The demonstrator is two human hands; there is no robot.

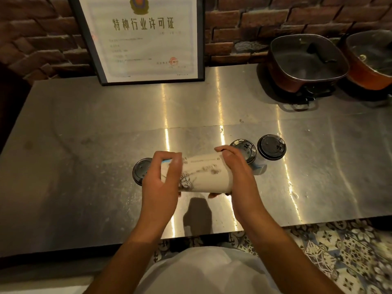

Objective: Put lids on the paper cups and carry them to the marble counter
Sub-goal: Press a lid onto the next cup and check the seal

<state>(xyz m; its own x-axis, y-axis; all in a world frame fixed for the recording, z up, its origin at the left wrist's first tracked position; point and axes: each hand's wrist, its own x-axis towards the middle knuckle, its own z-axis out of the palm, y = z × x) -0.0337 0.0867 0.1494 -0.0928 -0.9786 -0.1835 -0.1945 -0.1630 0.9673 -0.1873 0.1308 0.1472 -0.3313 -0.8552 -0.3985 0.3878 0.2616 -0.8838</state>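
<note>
While lying sideways above brushed-steel desk [84, 128], printed paper cup stack [201, 172] gripped at both ends: left hand [161, 177], right hand [235, 172]. Three black round-lidded cups [271, 147] stand behind.

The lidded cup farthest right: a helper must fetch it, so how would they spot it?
On the steel table, right of the hands, stand two lidded cups. It is the rightmost cup, untouched, while its neighbour sits partly behind the right hand.
</note>
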